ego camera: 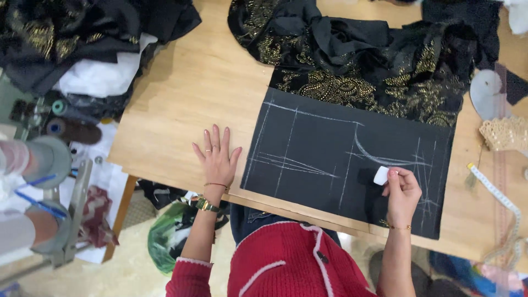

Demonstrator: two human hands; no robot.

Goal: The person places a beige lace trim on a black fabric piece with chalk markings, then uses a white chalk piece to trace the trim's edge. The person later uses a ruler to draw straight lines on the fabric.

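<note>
A dark grey fabric panel lies flat on a wooden table, marked with white chalk lines and a curve. My right hand pinches a small white piece of tailor's chalk against the panel near the curved line. Just left of the panel's edge, my left hand rests flat on the bare wood with fingers spread. It holds nothing. Black cloth with gold embroidery is bunched along the panel's far edge.
A second heap of black and gold cloth over white fabric lies at far left. A measuring tape, lace trim and a round grey disc sit at the right edge. Thread spools and a metal stand are at left.
</note>
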